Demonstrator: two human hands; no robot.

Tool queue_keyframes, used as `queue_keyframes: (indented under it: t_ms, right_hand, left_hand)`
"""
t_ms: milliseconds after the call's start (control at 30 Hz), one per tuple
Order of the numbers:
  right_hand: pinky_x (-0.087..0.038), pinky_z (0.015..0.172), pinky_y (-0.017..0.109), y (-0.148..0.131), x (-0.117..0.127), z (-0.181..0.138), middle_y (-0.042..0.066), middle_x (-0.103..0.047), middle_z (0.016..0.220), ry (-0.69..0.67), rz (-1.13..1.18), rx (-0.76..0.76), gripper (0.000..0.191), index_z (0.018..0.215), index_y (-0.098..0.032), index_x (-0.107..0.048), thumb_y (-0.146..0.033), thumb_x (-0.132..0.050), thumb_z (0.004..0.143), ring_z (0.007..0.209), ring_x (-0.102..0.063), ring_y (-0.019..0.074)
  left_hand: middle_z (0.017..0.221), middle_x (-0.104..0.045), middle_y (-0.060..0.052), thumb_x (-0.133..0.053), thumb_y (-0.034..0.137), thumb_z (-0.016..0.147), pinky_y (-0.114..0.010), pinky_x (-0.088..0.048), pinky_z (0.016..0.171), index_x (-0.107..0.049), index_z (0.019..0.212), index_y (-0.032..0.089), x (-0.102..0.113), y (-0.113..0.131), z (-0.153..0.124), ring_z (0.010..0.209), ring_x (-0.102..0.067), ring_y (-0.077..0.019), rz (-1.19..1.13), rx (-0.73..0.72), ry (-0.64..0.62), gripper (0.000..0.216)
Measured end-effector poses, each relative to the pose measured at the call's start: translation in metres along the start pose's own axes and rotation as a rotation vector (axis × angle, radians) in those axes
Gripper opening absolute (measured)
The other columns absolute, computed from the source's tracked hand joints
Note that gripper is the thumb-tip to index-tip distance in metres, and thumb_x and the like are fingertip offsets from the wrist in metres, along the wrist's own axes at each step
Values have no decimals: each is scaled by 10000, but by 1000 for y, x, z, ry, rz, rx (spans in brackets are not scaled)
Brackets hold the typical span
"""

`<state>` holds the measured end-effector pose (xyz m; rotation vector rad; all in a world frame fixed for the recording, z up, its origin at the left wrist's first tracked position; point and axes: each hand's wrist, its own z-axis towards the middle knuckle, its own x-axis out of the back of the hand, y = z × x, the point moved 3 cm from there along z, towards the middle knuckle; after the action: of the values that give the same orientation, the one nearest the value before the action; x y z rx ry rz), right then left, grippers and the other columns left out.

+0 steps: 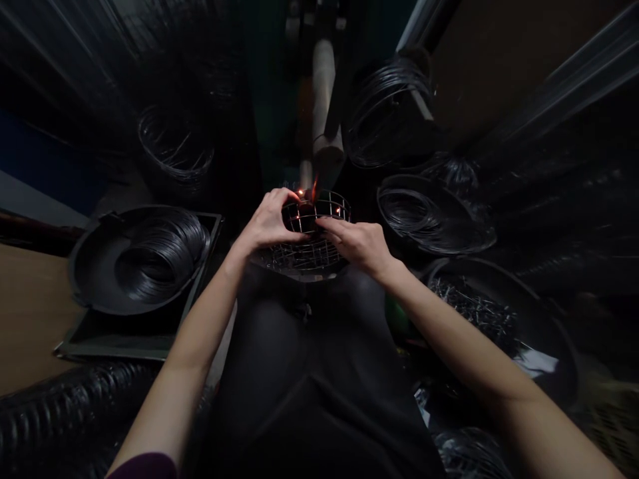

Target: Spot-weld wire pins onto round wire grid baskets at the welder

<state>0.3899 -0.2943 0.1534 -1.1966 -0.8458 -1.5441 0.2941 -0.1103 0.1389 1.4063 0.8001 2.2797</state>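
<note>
A round wire basket frame sits between my hands, under a machine's upright rod. Orange sparks glow where the rod meets the wires. My left hand grips the frame's left side, thumb and fingers curled about the wires. From the right, my right hand holds the near wires with its fingers pressed together. Below the frame lies a heap of small wire pieces in a dark container at my lap. Part of the frame is hidden behind my fingers.
To the left, a black basin holds a wire coil. On the right stand another basin with coiled wire and one with loose metal pieces. Wire bundles hang behind. A thick machine arm extends overhead.
</note>
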Motion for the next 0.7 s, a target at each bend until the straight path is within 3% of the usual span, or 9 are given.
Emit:
queue_keyframes:
  t_ms: [167, 467, 600, 700]
  right_hand:
    - [-352, 545, 221, 9, -4, 7, 44, -716, 1048, 116, 50, -141, 256, 1008, -232, -732, -354, -509, 979, 781, -630, 129]
    - [-411, 631, 254, 24, -11, 28, 50, -636, 934, 177, 257, -220, 150, 944, -208, -730, -305, -628, 891, 790, -590, 156]
    - [-433, 649, 268, 32, -17, 45, 50, -622, 900, 191, 316, -288, 165, 904, -198, -721, -338, -635, 883, 779, -586, 164]
    - [-460, 679, 288, 36, -11, 41, 61, -614, 891, 255, 328, -334, 233, 880, -188, -713, -394, -606, 902, 776, -585, 173]
  left_hand:
    - [1104, -608, -76, -873, 376, 545, -422, -502, 954, -569, 1082, 174, 4, -4, 13, 1060, -588, -277, -1, 57, 12, 650]
    - [1137, -614, -88, -903, 373, 494, -435, -492, 965, -546, 1130, 183, 6, -21, 32, 1071, -589, -295, -30, 48, 44, 754]
    - [1141, -614, -96, -913, 373, 469, -460, -494, 981, -539, 1158, 179, 7, -29, 50, 1090, -584, -307, -69, 50, 31, 808]
    - [1191, -598, -109, -914, 409, 488, -487, -479, 1025, -525, 1198, 182, 8, -33, 52, 1144, -569, -316, -74, 32, 32, 841]
